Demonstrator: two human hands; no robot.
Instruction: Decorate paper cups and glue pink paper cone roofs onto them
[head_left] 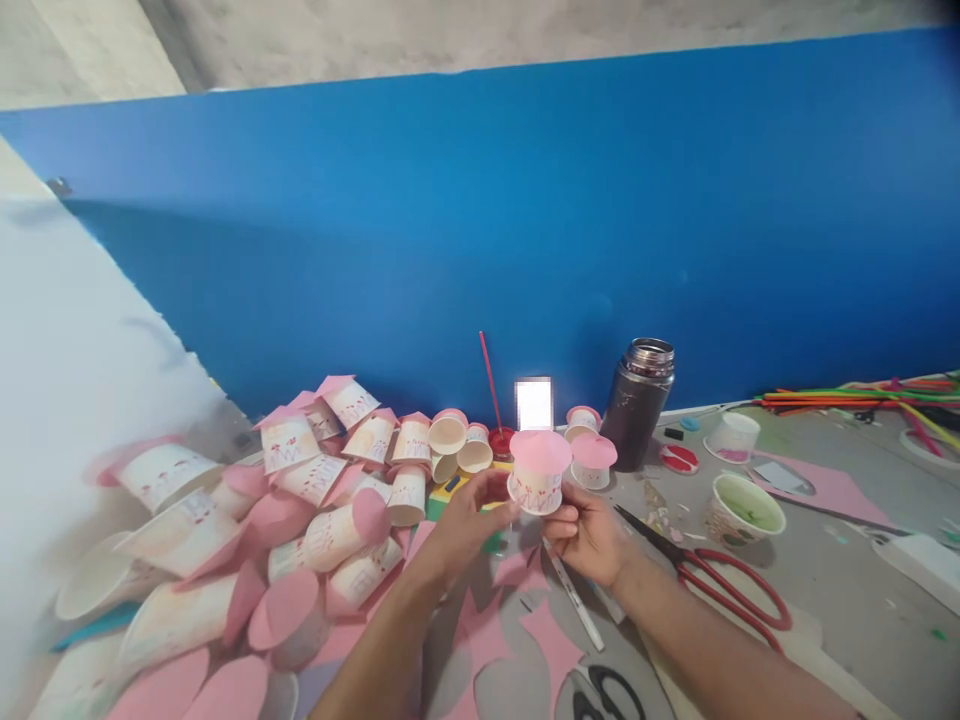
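Between both hands, above the table, is an upside-down white paper cup (537,493) with red and purple drawings and a pink paper cone roof (538,452) on top. My left hand (478,515) grips it from the left near the rim. From the right, my right hand (589,530) has its fingers curled at the cup's lower edge. Just behind stands another pink-roofed cup (592,463). Under the hands lie pink paper scraps (551,640) and a white marker-like stick (577,605).
A heap of pink-roofed cups (322,530) fills the left side. To the right are red-handled scissors (735,590), a dark flask (639,405), a cup with green inside (744,508) and pipe cleaners (862,395). Black-handled scissors (611,690) lie in front. A blue panel (480,220) stands behind.
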